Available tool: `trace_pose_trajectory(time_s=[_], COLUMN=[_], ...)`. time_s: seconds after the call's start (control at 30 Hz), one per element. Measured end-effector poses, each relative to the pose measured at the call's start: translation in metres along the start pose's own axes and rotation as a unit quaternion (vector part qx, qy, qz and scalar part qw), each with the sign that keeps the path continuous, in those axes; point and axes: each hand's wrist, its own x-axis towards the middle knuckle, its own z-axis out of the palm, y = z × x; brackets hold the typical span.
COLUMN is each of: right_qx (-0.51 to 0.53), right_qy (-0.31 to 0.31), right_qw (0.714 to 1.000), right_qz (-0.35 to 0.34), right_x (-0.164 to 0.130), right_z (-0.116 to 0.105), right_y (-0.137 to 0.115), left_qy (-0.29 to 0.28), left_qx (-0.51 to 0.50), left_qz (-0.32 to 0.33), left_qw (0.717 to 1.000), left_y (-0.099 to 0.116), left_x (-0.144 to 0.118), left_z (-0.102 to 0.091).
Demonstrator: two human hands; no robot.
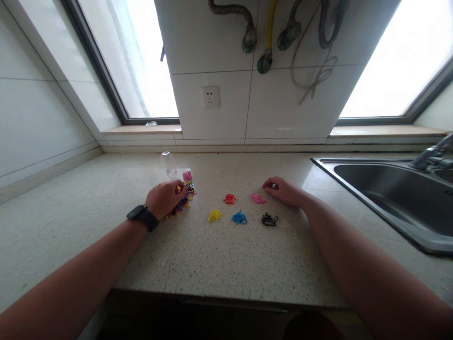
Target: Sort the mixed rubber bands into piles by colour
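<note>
Setting: speckled stone worktop (212, 255) under two bright windows, tiled pillar with a wall socket (211, 97) between them, steel sink (389, 198) at far right.
Mixed heap: tangle of many-coloured small elastic bands (184, 200) left of the sorted piles, beside a clear bag (170, 165) and a pink tag.
Sorted so far: five small single-colour piles right of the heap; red pile (230, 199), pink pile (257, 198), yellow pile (214, 215), blue pile (239, 217), black pile (269, 219).
Left to do: judging by its size, much of the heap unsorted.
Left hand (163, 198): watch on wrist, resting on the heap, fingertips pinched together on bands at its top edge.
Right hand (285, 190): flat on the worktop, fingers loosely together, fingertips just right of the pink pile, holding nothing visible.
</note>
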Motion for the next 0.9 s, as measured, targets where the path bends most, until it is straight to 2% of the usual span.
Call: trace_pose_trajectory(time_s=[0.63, 0.9], right_qx=[0.000, 0.000], right_qy=[0.001, -0.002], right_qw=[1.000, 1.000], right_qz=[-0.012, -0.007], right_x=[0.0006, 0.0006], right_z=[0.0002, 0.0001], right_y=[0.0013, 0.0004], left_qy=[0.003, 0.017], left_qx=[-0.009, 0.019], left_qz=[0.014, 0.034], left_qw=[1.000, 0.999], left_y=[-0.0019, 0.0002], left_x=[-0.0015, -0.0021], left_z=[0.0002, -0.0042])
